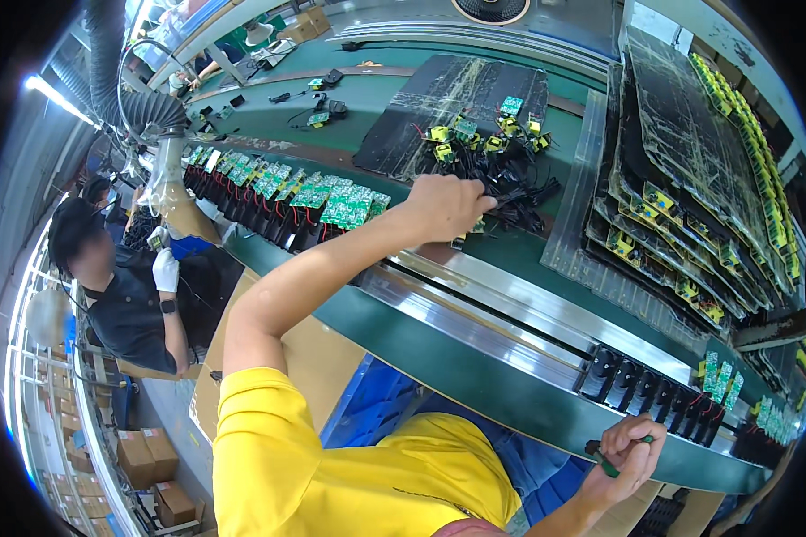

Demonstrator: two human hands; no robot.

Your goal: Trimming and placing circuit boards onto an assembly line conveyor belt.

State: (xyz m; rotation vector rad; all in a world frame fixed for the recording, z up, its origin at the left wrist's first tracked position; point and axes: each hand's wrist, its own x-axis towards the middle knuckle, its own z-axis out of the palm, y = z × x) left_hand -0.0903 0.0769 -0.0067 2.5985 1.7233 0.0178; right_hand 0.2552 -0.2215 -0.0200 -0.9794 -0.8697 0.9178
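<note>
My left hand [443, 208] reaches across the bench with its fingers closed at the near edge of a heap of black cables [510, 192]. What its fingers hold is hidden beneath the hand. Small circuit boards with yellow transformers [443, 134] lie on the far side of that heap. Lower right, my right hand [631, 447] is wrapped round a green and black hand tool [607, 461], whose working end I cannot make out. Just beyond that hand, a row of black plastic housings [631, 385] sits along the metal rail [475, 300], some with green boards [718, 376] wired to them.
Stacked black sheets [690, 206] carrying yellow-topped boards rise at the right. A long row of green circuit boards [304, 192] on black housings runs left. A worker in dark clothes [143, 295] sits at the left, near a flexible duct [152, 116]. Cartons [148, 456] stand on the floor.
</note>
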